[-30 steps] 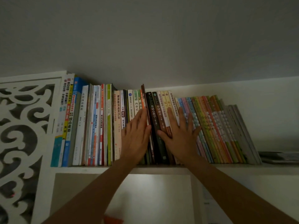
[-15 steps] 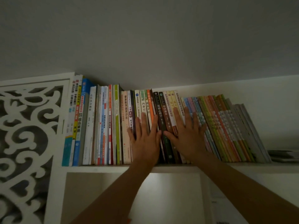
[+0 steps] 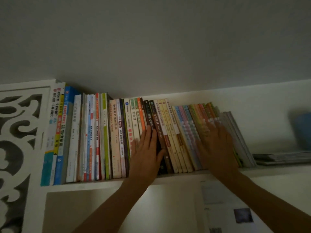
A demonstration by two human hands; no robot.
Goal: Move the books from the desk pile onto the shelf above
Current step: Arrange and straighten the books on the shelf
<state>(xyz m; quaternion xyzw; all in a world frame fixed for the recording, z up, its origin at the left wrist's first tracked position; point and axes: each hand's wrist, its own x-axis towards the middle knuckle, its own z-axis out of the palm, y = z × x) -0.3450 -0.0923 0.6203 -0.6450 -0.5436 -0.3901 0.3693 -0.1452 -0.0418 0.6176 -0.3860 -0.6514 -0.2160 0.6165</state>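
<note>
The right hand [image 3: 217,145] is motion-blurred at centre right; a blurred blue rounded object [image 3: 303,130] is cut off at the right edge.

On the shelf before you, few spines could be read. The dark brown book [image 3: 150,118] bore 基础心理学 in pale characters down its spine. Just beside it to the right, the second dark book [image 3: 156,122] showed 中国通史. The cream book [image 3: 134,115] further left carried three characters, the last of them 记. Print on every other spine was too blurred or too small for you to read.
</note>
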